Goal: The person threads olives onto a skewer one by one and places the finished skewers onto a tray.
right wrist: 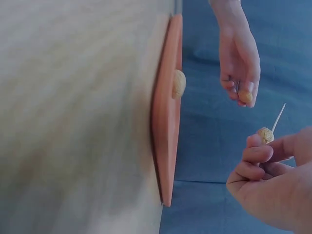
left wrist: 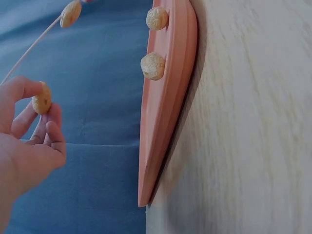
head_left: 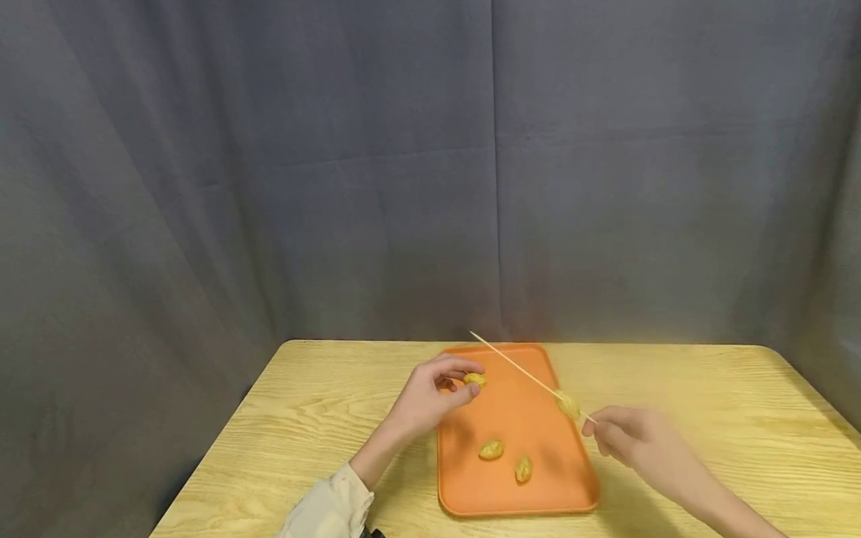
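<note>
Skewer (head_left: 514,364) bearing one yellow lump (head_left: 569,406) — your right hand (head_left: 642,441) pinches its end, lower right of frame; your left hand (head_left: 429,392) pinches another piece (head_left: 474,379), lower centre.

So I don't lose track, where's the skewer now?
In the head view, right of centre, the skewer is in the right hand, slanting up-left over the orange tray, with one yellow piece on it.

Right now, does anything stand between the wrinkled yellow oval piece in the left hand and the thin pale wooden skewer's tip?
In the head view, only the left hand's fingers cross the line from piece to skewer tip; the right wrist view shows a clear gap.
</note>
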`<move>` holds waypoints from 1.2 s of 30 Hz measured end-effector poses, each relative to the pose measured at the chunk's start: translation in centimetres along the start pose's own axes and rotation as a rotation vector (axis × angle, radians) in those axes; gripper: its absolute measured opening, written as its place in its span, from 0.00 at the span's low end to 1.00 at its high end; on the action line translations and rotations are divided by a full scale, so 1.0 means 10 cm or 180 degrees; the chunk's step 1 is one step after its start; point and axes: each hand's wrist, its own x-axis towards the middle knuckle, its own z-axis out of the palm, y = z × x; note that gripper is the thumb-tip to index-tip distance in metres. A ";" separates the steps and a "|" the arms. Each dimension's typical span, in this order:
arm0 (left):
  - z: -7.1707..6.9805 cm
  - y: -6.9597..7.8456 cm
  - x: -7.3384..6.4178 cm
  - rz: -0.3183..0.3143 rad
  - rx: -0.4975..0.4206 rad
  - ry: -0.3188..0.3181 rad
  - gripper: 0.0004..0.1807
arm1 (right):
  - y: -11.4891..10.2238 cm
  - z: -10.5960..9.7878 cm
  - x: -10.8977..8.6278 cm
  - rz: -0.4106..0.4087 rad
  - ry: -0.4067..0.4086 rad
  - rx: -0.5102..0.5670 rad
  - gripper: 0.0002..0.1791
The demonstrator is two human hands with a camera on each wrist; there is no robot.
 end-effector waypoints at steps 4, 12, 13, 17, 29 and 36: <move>0.01 -0.03 -0.02 -0.0136 -0.0183 0.0013 0.12 | 0.03 0.03 -0.11 -0.0007 -0.0014 -0.0073 0.11; -0.01 -0.18 0.01 -0.0494 -0.1426 0.0270 0.22 | 0.04 0.10 -0.23 0.0168 0.0251 -0.0265 0.17; -0.02 -0.20 0.02 -0.0521 -0.1578 0.0299 0.22 | 0.05 0.11 -0.24 0.0160 0.0286 -0.0292 0.17; -0.06 -0.24 0.02 -0.0667 -0.2019 0.0350 0.22 | 0.06 0.12 -0.25 0.0151 0.0324 -0.0341 0.19; -0.08 -0.21 0.03 -0.0846 -0.2408 0.0308 0.23 | -0.03 0.14 -0.25 0.0378 0.0528 -0.0223 0.18; -0.01 -0.17 0.01 -0.0835 -0.3106 0.0348 0.21 | -0.02 0.15 -0.24 0.0468 0.0483 -0.0228 0.17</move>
